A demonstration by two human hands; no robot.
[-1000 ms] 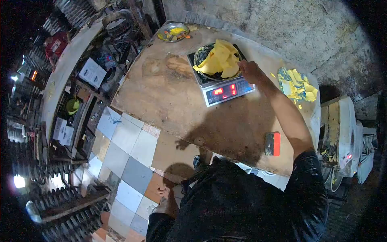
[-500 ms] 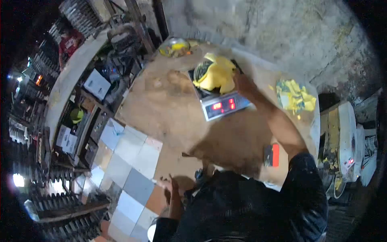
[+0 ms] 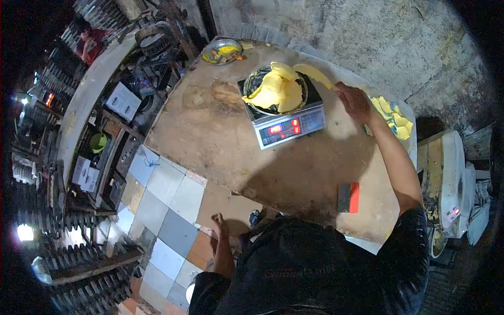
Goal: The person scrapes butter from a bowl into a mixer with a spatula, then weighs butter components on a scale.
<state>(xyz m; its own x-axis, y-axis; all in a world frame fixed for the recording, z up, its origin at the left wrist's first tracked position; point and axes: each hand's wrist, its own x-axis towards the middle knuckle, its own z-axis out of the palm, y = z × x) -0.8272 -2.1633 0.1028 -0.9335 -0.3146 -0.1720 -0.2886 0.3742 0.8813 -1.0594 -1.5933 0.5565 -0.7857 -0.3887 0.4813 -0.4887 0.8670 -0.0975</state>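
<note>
My right hand [image 3: 354,102] is closed on the end of a long yellow strip [image 3: 315,74], to the right of a round metal bowl [image 3: 253,80]. The strip's far end reaches the bowl's upper right edge. Soft yellow dough-like material [image 3: 279,93] is heaped in the bowl and hangs over its rim. The bowl stands on a digital scale [image 3: 291,128] with lit red digits too blurred to read. My left hand [image 3: 219,226] hangs low beside the table's front edge, its fingers curled together with nothing visible in them.
A small metal bowl [image 3: 222,51] with yellow and orange scraps stands at the back left of the wooden table [image 3: 210,142]. Yellow pieces [image 3: 394,118] lie at right, and a black-and-red object [image 3: 348,198] nearer. A person [image 3: 92,47] is at the far left.
My right hand has moved right, away from the bowl, with the yellow strip now stretched between them. My left hand's spread fingers have curled in.
</note>
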